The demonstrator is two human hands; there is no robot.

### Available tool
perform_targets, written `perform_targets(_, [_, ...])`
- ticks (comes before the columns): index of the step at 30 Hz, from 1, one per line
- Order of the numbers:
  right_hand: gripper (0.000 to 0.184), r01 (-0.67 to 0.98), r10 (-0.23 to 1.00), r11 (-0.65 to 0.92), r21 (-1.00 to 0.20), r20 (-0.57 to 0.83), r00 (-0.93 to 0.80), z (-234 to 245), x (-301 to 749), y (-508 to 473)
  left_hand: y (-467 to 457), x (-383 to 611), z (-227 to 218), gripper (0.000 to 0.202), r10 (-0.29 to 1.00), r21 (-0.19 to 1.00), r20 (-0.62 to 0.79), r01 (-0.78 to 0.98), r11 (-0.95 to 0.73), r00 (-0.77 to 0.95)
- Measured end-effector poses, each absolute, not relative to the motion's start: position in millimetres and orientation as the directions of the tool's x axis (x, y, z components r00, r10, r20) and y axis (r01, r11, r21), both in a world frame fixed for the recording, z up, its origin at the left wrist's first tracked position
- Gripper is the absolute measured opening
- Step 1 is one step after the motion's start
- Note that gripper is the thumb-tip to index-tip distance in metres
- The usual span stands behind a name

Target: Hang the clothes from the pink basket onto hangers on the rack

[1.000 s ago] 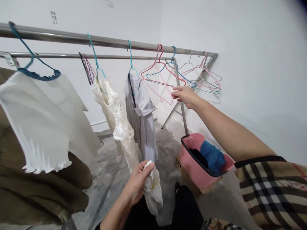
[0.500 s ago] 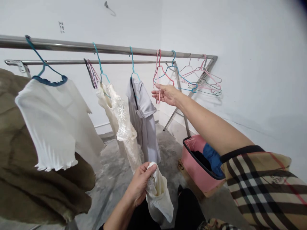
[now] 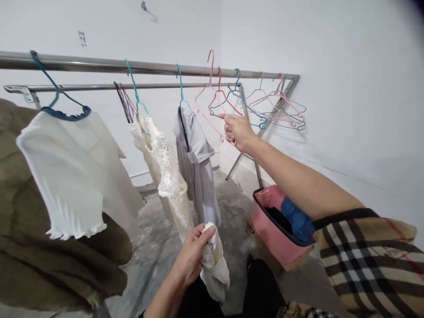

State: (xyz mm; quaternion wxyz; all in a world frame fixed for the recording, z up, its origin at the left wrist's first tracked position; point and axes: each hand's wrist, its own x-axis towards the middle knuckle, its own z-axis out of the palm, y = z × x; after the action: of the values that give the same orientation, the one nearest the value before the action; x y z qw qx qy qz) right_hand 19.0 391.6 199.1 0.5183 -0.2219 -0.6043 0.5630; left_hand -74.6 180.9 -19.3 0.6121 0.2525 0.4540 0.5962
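Low in front of me, my left hand (image 3: 192, 249) pinches a bunched white garment (image 3: 217, 271), which hangs below the fingers; its kind does not show. My right hand (image 3: 239, 130) is reached out toward the rail, fingers closed on the corner of a pink clothes hanger (image 3: 211, 81). That hanger's hook rises above the metal rail (image 3: 152, 67), and I cannot tell if it touches it. Close beside it hang a red hanger (image 3: 219, 79) and a blue hanger (image 3: 239, 81). Nothing hangs on the pink hanger.
On the rail hang a white blouse (image 3: 76, 172), a cream lace garment (image 3: 165, 172), a grey garment (image 3: 198, 163) and brown cloth (image 3: 20, 247). A pink basket (image 3: 273, 234) with blue and black cloth stands lower right. More hangers (image 3: 281, 106) crowd the rail's far end.
The pink hanger has lifted, its hook now above the rail, and has turned broader to view. My right hand has closed on its corner. The white garment stays in my left hand.
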Motion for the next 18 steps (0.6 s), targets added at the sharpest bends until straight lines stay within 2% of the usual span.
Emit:
perform_targets(6, [0.029, -0.362, 0.841, 0.225, -0.905, 0.368, -0.397, 142.4, 83.9, 335.9, 183.6, -73.0, -17.9, 0.045, 0.954, 0.845, -0.259, -0.514, 0.149, -0.150])
perform_targets(8, [0.035, -0.355, 0.854, 0.228, -0.906, 0.362, -0.375, 106.3, 117.3, 313.6, 184.8, -73.0, -15.9, 0.045, 0.952, 0.846, -0.261, -0.513, 0.147, -0.158])
perform_targets(11, [0.034, -0.305, 0.899, 0.200, -0.931, 0.298, -0.322, 36.5, 168.1, 283.6, 188.2, -73.3, -12.1, 0.043, 0.953, 0.850, -0.252, -0.511, 0.133, -0.171])
perform_targets(12, [0.030, -0.265, 0.903, 0.221, -0.939, 0.300, -0.309, 12.0, 183.1, 274.8, 190.0, -73.2, -10.7, 0.042, 0.953, 0.850, -0.251, -0.510, 0.133, -0.171])
perform_targets(15, [0.019, -0.011, 0.914, 0.290, -0.957, 0.281, -0.293, -49.5, 216.7, 251.8, 197.6, -71.4, -7.4, 0.041, 0.951, 0.855, -0.256, -0.500, 0.138, -0.176])
perform_targets(18, [0.019, 0.244, 0.898, 0.375, -0.894, 0.286, -0.334, -79.2, 232.3, 234.0, 206.5, -65.2, -7.0, 0.039, 0.949, 0.856, -0.256, -0.500, 0.133, -0.186])
